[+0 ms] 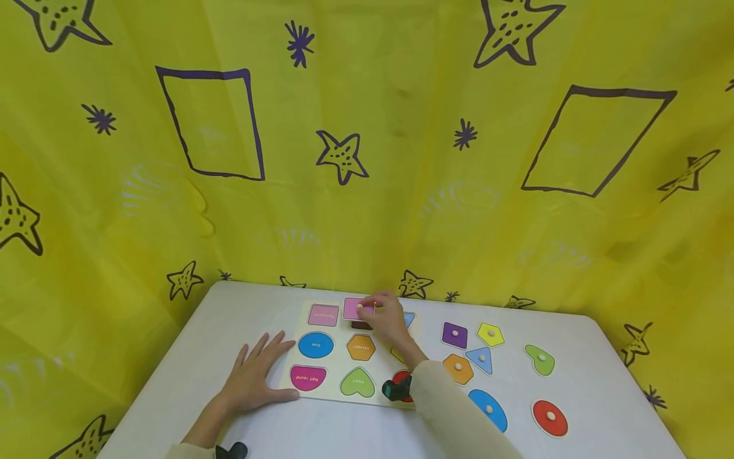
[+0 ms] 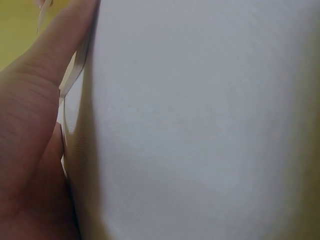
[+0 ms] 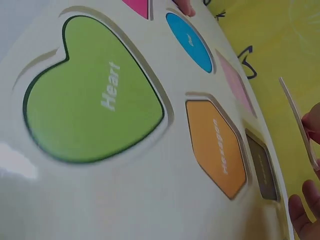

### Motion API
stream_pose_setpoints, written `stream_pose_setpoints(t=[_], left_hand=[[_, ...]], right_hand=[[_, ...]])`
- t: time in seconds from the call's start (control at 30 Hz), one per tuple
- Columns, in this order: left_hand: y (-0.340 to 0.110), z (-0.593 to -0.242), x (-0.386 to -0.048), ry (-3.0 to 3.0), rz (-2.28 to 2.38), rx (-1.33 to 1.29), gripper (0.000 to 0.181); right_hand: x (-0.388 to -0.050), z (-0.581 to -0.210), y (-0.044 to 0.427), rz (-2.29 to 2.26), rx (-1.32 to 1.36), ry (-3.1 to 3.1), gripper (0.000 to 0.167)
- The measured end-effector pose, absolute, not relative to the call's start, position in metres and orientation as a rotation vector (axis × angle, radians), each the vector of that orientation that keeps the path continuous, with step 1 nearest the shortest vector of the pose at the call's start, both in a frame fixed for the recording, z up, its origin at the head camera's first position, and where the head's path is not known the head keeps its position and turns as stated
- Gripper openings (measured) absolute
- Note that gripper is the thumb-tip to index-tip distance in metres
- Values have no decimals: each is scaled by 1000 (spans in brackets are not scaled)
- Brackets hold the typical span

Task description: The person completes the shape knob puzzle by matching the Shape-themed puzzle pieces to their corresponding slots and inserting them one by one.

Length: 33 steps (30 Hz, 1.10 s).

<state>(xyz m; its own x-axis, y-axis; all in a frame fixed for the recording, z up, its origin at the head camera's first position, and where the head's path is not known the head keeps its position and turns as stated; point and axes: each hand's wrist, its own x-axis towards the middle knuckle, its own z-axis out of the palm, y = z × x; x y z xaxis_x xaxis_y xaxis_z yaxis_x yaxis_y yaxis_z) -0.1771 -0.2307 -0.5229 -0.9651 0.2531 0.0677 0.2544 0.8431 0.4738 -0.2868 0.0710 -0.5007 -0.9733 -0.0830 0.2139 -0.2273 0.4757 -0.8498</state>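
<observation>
A pink four-sided puzzle piece is pinched by its small knob between the thumb and fingers of my right hand. It is held over the far edge of a pale shape board, partly covering a dark recess. In the right wrist view the piece appears edge-on, raised off the board. My left hand lies with fingers spread at the board's left edge, thumb along the near left corner. Labelled recesses include a green heart and an orange hexagon. My right forearm hides part of the board.
Right of the board lie several loose knobbed pieces, among them a purple square, a yellow pentagon, a green heart and a red round piece. A yellow patterned curtain hangs behind the white table.
</observation>
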Motion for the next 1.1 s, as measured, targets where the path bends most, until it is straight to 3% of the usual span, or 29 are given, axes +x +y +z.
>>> stream_pose_setpoints(t=[0.53,0.73,1.1], left_hand=[[-234,-525,-179,-3060,-756,-394,103],[-231,-522,-178,-3030,-795,-421,101],[-236,-547,-183,-2939,-776,-416,105]], right_hand=[[-293,-513,9,1493,247,-2627,10],[-296,-520,1,1387,207,-2655,12],[-296,-519,-9,1309,144,-2727,14]])
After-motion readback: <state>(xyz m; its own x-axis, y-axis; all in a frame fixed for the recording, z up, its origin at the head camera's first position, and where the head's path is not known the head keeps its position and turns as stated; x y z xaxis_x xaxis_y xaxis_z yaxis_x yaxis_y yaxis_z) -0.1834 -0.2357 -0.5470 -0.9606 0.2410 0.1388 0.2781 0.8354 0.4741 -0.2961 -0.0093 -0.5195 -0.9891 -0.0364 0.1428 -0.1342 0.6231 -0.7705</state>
